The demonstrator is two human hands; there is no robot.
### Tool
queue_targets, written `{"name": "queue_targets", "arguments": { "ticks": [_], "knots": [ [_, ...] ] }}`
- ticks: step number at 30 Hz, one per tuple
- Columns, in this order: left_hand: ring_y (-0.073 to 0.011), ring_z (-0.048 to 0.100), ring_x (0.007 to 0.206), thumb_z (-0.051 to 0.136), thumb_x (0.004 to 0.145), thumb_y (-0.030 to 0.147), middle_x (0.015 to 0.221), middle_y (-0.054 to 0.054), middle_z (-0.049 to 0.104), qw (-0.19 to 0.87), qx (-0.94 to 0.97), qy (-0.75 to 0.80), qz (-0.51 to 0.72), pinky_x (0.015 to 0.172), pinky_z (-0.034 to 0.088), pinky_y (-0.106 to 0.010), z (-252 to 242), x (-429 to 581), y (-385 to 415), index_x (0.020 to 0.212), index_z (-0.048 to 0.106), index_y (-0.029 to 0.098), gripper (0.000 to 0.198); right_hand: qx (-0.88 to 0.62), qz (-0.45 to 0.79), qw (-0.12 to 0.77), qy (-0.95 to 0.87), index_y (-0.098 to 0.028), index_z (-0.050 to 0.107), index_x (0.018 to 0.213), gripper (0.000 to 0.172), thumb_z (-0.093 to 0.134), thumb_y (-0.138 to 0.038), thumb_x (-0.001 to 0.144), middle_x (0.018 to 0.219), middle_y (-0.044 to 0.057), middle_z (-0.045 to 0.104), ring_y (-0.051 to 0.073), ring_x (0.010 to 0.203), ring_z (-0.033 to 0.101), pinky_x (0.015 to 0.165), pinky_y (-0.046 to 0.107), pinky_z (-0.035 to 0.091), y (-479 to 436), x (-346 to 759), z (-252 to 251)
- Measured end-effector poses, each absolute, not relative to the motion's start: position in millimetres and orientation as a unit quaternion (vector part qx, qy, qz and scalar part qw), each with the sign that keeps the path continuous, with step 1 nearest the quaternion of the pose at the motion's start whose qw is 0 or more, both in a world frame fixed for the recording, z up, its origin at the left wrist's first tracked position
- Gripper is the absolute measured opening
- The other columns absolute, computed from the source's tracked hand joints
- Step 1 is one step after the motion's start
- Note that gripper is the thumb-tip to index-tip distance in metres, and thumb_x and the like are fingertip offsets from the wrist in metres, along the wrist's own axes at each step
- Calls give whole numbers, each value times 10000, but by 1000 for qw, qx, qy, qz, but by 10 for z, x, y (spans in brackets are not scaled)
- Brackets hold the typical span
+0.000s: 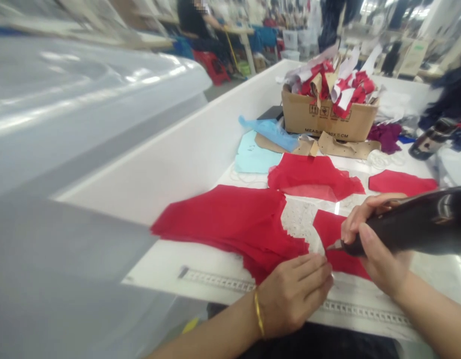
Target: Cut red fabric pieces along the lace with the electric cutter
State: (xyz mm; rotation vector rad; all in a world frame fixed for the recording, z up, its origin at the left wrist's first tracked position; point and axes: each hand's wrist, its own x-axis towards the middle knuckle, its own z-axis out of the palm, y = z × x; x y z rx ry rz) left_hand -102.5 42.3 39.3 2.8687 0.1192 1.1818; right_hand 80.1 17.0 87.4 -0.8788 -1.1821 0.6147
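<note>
Right hand [376, 234] grasps a hand-held cutter [417, 224], its tip at the lace edge [303, 224].
Left hand [294, 294], open, presses red fabric [230, 224] just beside the cutter; a slip could nick that hand.

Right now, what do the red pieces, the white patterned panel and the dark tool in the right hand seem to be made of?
The red pieces look like thin sheer fabric, given their soft folds. The white panel seems perforated lace. The dark tool looks like glossy plastic, from its highlights, with a metal tip.
</note>
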Motion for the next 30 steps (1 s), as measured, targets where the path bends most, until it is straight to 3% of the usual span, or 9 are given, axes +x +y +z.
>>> {"name": "queue_targets", "arguments": {
  "ticks": [8, 14, 21, 30],
  "knots": [
    [-177, 733, 927, 541, 1001, 54, 932, -95, 768, 21, 931, 30, 363, 919, 630, -316, 387, -1002, 426, 920, 700, 88, 182, -359, 278, 707, -542, -270, 469, 1078, 271, 593, -86, 921, 738, -69, 613, 119, 564, 614, 570, 284, 555, 170, 777, 929],
    [-189, 724, 947, 543, 998, 66, 959, -114, 749, 6, 942, -1, 336, 953, 616, -334, 411, -752, 381, 926, 698, 83, 172, -368, 236, 732, -523, -256, 523, 1089, 251, 623, -111, 910, 705, -67, 613, 128, 555, 614, 552, 286, 548, 291, 970, 968],
    [-247, 727, 1031, 395, 1005, 22, 1070, -183, 742, -92, 938, 83, 322, 934, 633, -371, 414, -345, 560, 1010, 691, 47, 297, -407, 164, 760, -479, -229, 516, 1044, 227, 660, -180, 876, 632, -86, 599, 122, 458, 569, 493, 279, 523, 619, 1139, 909],
    [-243, 728, 976, 393, 1000, 10, 999, -165, 742, -80, 918, 98, 377, 870, 662, -364, 277, -324, 593, 973, 695, 38, 304, -374, 199, 773, -472, -224, 506, 1058, 251, 670, -160, 879, 651, -85, 628, 119, 484, 583, 495, 265, 505, 648, 1082, 867]
  ]
}}
